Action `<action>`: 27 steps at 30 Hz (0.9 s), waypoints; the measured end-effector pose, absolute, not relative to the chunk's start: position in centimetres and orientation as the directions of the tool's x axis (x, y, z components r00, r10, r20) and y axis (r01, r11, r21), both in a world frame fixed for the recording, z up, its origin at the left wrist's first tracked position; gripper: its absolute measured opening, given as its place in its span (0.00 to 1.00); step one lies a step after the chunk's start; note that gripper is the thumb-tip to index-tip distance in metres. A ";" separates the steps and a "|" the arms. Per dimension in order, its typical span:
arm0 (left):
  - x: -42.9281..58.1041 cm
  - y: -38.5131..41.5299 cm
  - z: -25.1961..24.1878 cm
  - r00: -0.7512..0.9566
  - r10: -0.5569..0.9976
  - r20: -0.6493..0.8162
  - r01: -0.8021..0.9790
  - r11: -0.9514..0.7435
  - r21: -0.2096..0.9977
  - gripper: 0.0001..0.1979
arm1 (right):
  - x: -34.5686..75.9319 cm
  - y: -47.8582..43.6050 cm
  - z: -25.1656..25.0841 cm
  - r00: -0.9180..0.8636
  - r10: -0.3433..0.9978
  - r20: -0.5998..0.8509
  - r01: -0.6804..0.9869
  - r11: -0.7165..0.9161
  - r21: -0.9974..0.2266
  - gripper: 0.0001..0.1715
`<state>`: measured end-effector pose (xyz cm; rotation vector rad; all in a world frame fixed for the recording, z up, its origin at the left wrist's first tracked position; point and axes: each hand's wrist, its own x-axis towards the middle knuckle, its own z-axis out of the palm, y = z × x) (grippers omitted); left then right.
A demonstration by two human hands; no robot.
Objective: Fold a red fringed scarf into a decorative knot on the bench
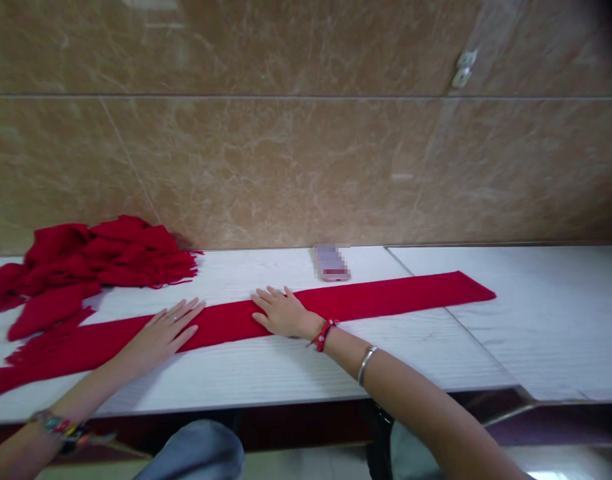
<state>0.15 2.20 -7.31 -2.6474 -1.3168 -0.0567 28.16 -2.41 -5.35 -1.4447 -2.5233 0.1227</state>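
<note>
A long red scarf (396,293) lies flat as a narrow strip across the white table (266,373), running from the lower left to the right. My left hand (161,333) rests flat on it, fingers stretched out, a ring on one finger. My right hand (281,312) lies palm down on the strip just to the right, fingers spread. A red cord bracelet and a silver bangle sit on my right wrist. A beaded bracelet is on my left wrist.
A heap of crumpled red scarves (91,257) with fringes lies at the back left of the table. A phone (331,262) lies near the tan marble wall (306,133). A second table top (546,313) adjoins on the right. My knees show below the table edge.
</note>
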 end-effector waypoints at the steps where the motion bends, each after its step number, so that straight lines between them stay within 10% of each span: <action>1: -0.2 2.3 -7.4 0.615 0.780 0.118 0.787 -0.600 -0.143 0.26 | 30.0 -2.8 -5.5 -0.465 0.872 0.157 0.858 0.487 -0.166 0.30; 10: 0.1 3.5 -7.1 0.592 0.795 0.130 0.805 -0.580 -0.123 0.26 | 48.3 -8.0 -6.1 -0.255 0.966 0.043 0.961 0.248 0.125 0.22; 21: 22.3 2.1 -5.9 0.827 0.554 0.097 0.555 -0.832 0.023 0.27 | 48.7 -6.6 -6.2 -0.247 0.969 0.022 0.962 0.242 0.129 0.22; 27: 21.4 3.3 -7.7 0.903 0.405 0.143 0.407 -0.913 0.013 0.24 | 60.1 -10.3 -7.5 0.039 0.999 0.009 0.984 -0.040 0.172 0.23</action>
